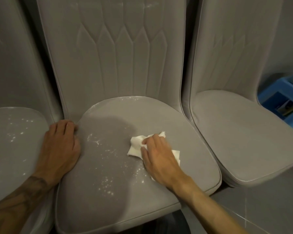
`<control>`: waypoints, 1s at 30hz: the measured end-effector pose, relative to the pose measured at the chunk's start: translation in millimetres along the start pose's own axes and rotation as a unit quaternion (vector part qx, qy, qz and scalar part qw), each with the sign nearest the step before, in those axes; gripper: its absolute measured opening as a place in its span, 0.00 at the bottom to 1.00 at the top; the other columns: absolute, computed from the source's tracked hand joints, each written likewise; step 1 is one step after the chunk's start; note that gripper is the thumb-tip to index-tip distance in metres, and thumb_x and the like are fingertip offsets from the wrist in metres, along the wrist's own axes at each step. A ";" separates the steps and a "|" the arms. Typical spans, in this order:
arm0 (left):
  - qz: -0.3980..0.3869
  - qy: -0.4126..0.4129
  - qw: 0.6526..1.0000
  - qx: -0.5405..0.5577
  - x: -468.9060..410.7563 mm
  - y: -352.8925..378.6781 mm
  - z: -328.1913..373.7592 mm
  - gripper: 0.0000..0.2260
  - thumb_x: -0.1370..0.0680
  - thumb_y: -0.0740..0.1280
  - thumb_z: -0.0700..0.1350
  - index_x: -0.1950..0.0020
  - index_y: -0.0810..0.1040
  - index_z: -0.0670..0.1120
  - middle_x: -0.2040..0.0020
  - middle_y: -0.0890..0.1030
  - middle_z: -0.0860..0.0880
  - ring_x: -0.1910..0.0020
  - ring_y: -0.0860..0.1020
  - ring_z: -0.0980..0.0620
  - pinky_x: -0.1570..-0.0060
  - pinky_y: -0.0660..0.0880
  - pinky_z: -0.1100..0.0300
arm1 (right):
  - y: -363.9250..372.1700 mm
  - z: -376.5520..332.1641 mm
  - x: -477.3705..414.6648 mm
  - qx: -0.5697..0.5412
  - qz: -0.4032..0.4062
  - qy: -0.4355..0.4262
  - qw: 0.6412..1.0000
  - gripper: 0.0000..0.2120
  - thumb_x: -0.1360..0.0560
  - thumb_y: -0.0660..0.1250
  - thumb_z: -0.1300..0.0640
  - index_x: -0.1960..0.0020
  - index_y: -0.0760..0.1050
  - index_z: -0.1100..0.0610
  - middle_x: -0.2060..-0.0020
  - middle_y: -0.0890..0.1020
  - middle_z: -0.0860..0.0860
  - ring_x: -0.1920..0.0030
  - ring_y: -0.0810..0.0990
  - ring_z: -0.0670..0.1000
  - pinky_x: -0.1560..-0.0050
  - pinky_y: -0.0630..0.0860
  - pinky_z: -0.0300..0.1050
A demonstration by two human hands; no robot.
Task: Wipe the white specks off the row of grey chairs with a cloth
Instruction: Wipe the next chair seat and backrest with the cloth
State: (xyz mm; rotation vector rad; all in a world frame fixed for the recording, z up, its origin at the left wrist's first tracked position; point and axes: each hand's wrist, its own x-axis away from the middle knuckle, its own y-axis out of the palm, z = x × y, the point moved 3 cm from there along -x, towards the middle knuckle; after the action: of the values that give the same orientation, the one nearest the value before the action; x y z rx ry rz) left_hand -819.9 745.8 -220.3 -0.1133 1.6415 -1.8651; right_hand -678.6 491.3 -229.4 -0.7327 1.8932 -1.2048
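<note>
Three grey chairs [115, 56]: white specks [107, 181] at 7 o'clock of cloth [135, 146]
right hand [159, 157]: fingers bunching cloth
left hand [61, 146]: flat, relaxed, seat [184, 137] edge at 9 o'clock

Indoors, and it looks like a home dining corner: three padded grey dining chairs [240, 132] side by side, the middle chair [118, 68] quilted. Right of it, a blue plastic stool [276, 97]; below, glossy grey floor tiles [269, 210].
</note>
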 end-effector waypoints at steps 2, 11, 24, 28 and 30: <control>0.002 0.006 1.000 -0.002 0.6 0.3 -0.3 0.13 0.25 0.57 0.41 0.45 0.75 0.36 0.45 0.76 0.34 0.49 0.72 0.34 0.50 0.71 0.38 | -8.0 10.0 1.3 0.011 -0.023 -0.022 0.999 0.11 0.16 0.55 0.52 0.42 0.72 0.57 0.49 0.74 0.53 0.52 0.71 0.55 0.47 0.67 0.50; 0.001 0.004 1.000 -0.004 0.2 1.4 -0.9 0.13 0.25 0.57 0.41 0.46 0.75 0.35 0.45 0.76 0.34 0.49 0.72 0.33 0.50 0.70 0.37 | -9.5 6.0 17.2 0.007 0.011 0.078 0.997 0.09 0.17 0.56 0.54 0.43 0.71 0.57 0.49 0.74 0.53 0.51 0.71 0.55 0.47 0.70 0.54; 0.002 0.004 1.000 -0.011 1.5 1.5 -0.2 0.14 0.24 0.55 0.43 0.46 0.74 0.36 0.46 0.75 0.34 0.50 0.72 0.34 0.51 0.70 0.38 | -4.3 -34.2 39.7 0.013 -0.017 0.085 0.996 0.12 0.15 0.49 0.53 0.44 0.70 0.54 0.49 0.71 0.49 0.51 0.67 0.51 0.47 0.68 0.49; 0.005 0.009 1.000 -0.017 1.4 3.3 -3.2 0.14 0.23 0.55 0.43 0.46 0.74 0.37 0.46 0.75 0.34 0.51 0.72 0.35 0.52 0.70 0.37 | -22.3 -10.4 42.3 0.013 -0.014 0.097 0.995 0.11 0.15 0.53 0.53 0.43 0.72 0.56 0.48 0.73 0.51 0.50 0.70 0.53 0.45 0.70 0.52; 0.006 0.008 1.000 -0.018 0.8 3.8 -3.7 0.13 0.24 0.55 0.43 0.46 0.74 0.38 0.46 0.75 0.35 0.50 0.72 0.35 0.52 0.70 0.38 | -32.5 13.2 45.0 0.058 0.002 0.160 0.985 0.12 0.15 0.50 0.52 0.43 0.71 0.55 0.47 0.73 0.51 0.50 0.69 0.51 0.46 0.69 0.51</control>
State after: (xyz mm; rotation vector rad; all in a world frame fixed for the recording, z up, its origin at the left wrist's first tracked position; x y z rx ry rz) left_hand -820.7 748.6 -224.8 -0.1040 1.6838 -1.8315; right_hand -690.0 436.9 -216.2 -0.4928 2.0578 -1.4879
